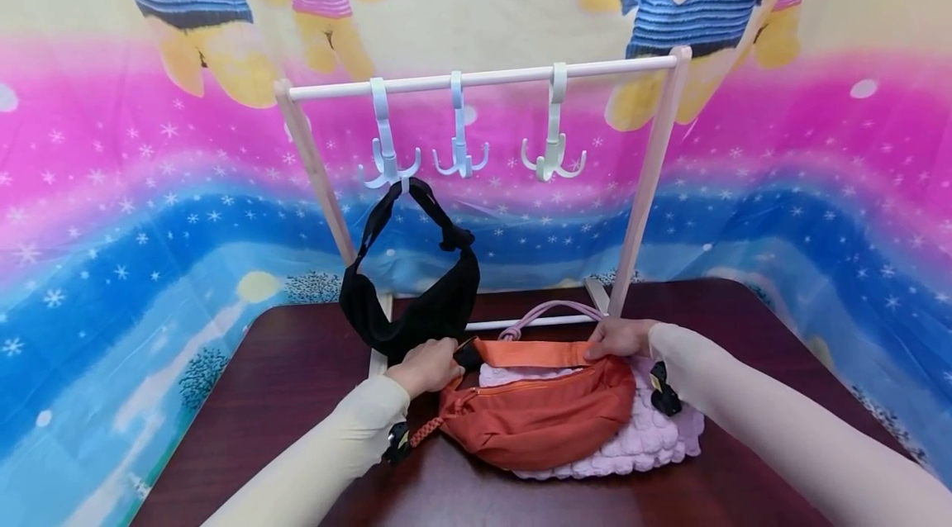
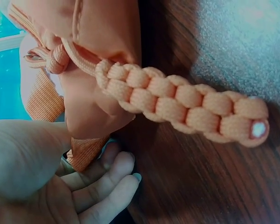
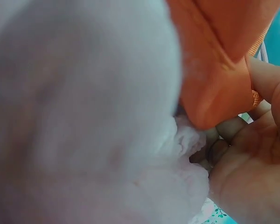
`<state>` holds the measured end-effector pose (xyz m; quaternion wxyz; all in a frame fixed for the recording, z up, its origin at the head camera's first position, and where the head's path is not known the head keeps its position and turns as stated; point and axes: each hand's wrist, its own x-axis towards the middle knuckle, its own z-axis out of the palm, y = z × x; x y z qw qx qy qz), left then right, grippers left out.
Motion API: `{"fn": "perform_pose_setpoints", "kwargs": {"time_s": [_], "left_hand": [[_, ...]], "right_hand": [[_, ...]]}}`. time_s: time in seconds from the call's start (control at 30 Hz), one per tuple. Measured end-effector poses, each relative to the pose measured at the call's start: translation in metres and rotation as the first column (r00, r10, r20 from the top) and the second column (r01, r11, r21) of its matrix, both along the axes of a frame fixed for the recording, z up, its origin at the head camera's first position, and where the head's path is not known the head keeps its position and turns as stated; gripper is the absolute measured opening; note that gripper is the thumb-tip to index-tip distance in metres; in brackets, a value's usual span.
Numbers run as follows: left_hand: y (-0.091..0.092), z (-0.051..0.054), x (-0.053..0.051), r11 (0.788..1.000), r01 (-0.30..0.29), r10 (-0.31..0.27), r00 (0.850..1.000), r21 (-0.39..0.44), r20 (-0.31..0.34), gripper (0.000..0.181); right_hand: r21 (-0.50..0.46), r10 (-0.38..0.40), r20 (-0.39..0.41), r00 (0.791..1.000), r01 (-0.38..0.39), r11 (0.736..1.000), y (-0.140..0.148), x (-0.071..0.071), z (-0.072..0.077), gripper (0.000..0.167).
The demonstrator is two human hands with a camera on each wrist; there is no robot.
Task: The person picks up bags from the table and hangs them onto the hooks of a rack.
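An orange waist bag (image 1: 543, 424) lies partly on a pale pink puffy bag (image 1: 658, 440) on the table. My left hand (image 1: 426, 366) grips the left end of its orange strap (image 1: 531, 354), beside a black buckle (image 1: 468, 356). In the left wrist view, thumb and fingers close round the strap webbing (image 2: 86, 151), and a braided cord pull (image 2: 177, 102) dangles from the bag. My right hand (image 1: 623, 338) pinches the strap's right end. The right wrist view shows that thumb against the orange fabric (image 3: 214, 88); blurred pink cloth (image 3: 93, 112) covers much of that view.
Behind the bags stands a wooden rack with a white top bar (image 1: 506, 76). A bluish hook (image 1: 387, 159) on the left carries a black bag (image 1: 420, 316). A middle hook (image 1: 460, 147) and a right hook (image 1: 554, 147) hang bare. A patterned cloth (image 1: 818, 180) surrounds the dark table (image 1: 275, 395).
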<state>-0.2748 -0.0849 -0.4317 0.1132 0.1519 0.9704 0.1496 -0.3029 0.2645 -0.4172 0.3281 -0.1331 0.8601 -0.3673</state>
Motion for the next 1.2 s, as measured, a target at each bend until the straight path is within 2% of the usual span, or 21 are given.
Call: {"fn": "perform_pose_setpoints", "kwargs": {"time_s": [0.5, 0.63, 0.97, 1.2], "left_hand": [[0.0, -0.0027, -0.0005, 1.0, -0.001, 0.001, 1.0, 0.006, -0.008, 0.022], [0.0003, -0.0027, 0.0005, 1.0, 0.007, -0.007, 1.0, 0.015, 0.002, 0.025], [0.0007, -0.0038, 0.0017, 1.0, 0.003, -0.003, 1.0, 0.02, 0.012, 0.024], [0.0008, -0.0055, 0.0016, 1.0, -0.004, 0.004, 1.0, 0.023, 0.016, 0.019]], "right_hand": [[0.04, 0.003, -0.032, 0.999, -0.002, 0.999, -0.003, 0.0001, 0.0008, 0.035], [0.061, 0.024, -0.052, 0.998, -0.021, 0.998, -0.0027, 0.0008, 0.0003, 0.037], [0.043, 0.038, -0.068, 0.997, -0.035, 0.998, -0.0021, 0.0013, 0.0009, 0.029], [0.063, 0.062, -0.091, 0.994, -0.056, 0.996, -0.0009, 0.002, 0.0015, 0.014]]}}
